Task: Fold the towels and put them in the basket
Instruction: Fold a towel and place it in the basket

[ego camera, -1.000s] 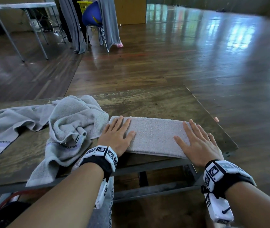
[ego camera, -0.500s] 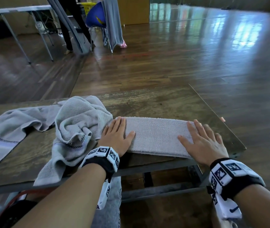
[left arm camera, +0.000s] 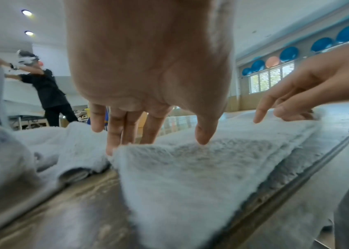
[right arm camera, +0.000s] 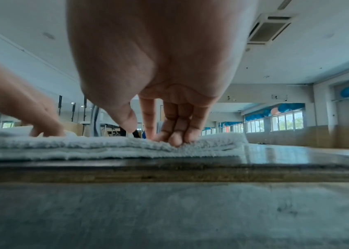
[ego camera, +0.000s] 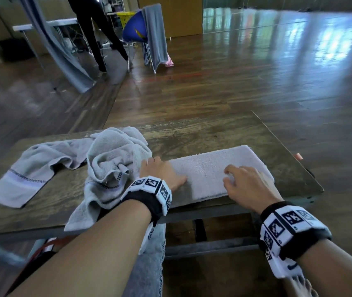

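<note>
A folded grey towel (ego camera: 209,170) lies as a long strip along the near right edge of the wooden table (ego camera: 213,133). My left hand (ego camera: 160,172) is at its left end. In the left wrist view the fingers (left arm camera: 114,134) reach down past the end of the folded towel (left arm camera: 180,168) and the thumb rests on top, pinching it. My right hand (ego camera: 245,185) sits on the strip's right half. Its bent fingertips (right arm camera: 175,141) press into the towel (right arm camera: 105,148), with the thumb lifted off.
Two crumpled grey towels (ego camera: 110,163) (ego camera: 35,168) lie on the table's left half, one hanging over the near edge. Far off stand a blue chair (ego camera: 134,28) draped with a towel, a yellow basket (ego camera: 125,19) and a person in black (ego camera: 93,28).
Both hands lay flat on the strip before. Now the left has slid to the left end and curled over it, and the right has moved left with its fingers bent.
</note>
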